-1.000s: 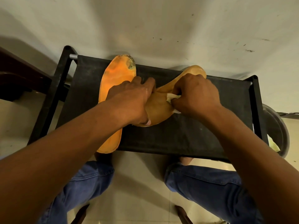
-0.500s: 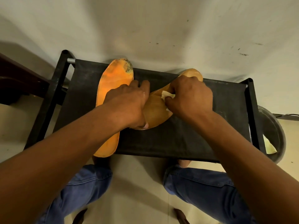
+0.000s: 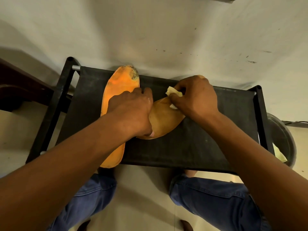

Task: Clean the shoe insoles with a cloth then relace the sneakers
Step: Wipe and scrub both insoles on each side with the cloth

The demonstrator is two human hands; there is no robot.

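Stage: insole wiping, relacing undone | left hand (image 3: 131,112) holds insole (image 3: 165,120) | my right hand (image 3: 195,97) grip pinches cloth (image 3: 172,93)

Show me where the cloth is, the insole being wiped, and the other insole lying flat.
cloth (image 3: 173,93), head view, on the pale wad above the fingers.
wiped insole (image 3: 164,120), head view, on its bare tan middle.
flat insole (image 3: 122,84), head view, on its bright orange forepart.

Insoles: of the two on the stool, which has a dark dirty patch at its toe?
The bright orange insole on the left, lying flat; its far tip is grey-black. The duller tan insole being wiped shows no such patch.
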